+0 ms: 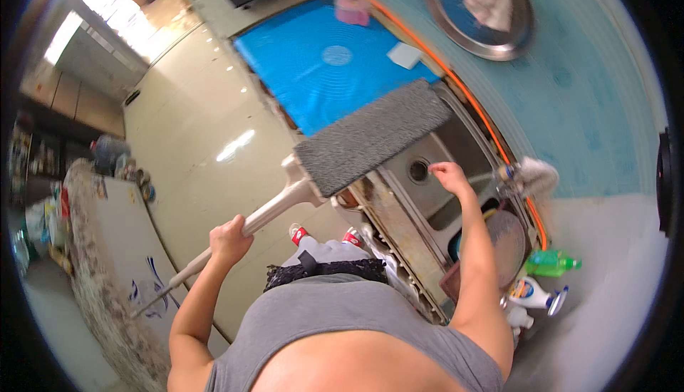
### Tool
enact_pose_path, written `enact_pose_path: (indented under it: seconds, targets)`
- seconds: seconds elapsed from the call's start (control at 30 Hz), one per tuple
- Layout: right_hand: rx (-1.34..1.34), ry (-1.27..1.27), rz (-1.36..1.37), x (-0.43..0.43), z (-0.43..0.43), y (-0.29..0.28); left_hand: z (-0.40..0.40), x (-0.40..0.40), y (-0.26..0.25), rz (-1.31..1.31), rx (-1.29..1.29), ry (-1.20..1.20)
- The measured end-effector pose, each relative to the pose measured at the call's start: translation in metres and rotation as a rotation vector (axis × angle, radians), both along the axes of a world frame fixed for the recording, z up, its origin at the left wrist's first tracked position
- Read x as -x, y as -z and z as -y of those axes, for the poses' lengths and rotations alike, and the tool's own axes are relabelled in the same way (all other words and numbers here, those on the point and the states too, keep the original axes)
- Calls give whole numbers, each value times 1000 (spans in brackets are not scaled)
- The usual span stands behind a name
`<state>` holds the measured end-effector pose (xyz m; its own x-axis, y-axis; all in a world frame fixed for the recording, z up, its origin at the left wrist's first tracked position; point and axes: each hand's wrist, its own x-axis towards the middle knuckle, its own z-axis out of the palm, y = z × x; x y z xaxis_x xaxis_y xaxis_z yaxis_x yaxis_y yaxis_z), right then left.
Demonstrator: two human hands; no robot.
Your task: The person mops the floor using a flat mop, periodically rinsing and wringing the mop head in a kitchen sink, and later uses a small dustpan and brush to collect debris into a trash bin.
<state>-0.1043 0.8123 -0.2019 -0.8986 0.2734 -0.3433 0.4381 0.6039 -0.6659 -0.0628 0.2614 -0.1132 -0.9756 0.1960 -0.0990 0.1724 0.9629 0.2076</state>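
Observation:
My left hand (231,241) is closed round the pale handle of a flat mop (283,199). The mop's grey fibre pad (374,133) is raised over the near end of a blue mat and the edge of a metal sink (422,151), pad side up. My right hand (451,177) is above the sink, close to the drain (418,170), with its fingers bent and partly extended. No object shows in it, though the fingertips are small in the picture.
The blue mat (320,71) bears a pink item (352,8) and a white square (405,55). An orange hose (459,84) runs along the wall. Green (550,262) and white (528,292) bottles stand right of the sink. A white cabinet-like surface (133,221) borders the tiled floor at left.

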Motion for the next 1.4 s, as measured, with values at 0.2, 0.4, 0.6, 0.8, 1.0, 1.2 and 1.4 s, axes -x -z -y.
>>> enact_pose_path:
  seconds: [0.2, 0.4, 0.6, 0.8, 1.0, 1.2, 1.4]
  targets:
    - [964, 23, -197, 19, 169, -36, 56, -4, 10, -5, -72, -89]
    - [1477, -227, 38, 63, 315, -61, 103, -8, 24, -193, -133, -169]
    - [1770, -119, 86, 135, 369, -78, 123, 10, 16, -377, -109, -196]
    - [1665, 191, -140, 144, 371, -90, 112, 39, 6, -325, -156, -148]
    - [1574, 504, -317, 76, 297, -91, 69, 72, 2, -202, -116, 112]
    - [1648, 814, -451, -6, 221, -77, -23, 158, -27, -108, 34, 446]
    - [1743, 1219, -723, -15, 161, -23, -145, 252, -26, -368, 50, 841]
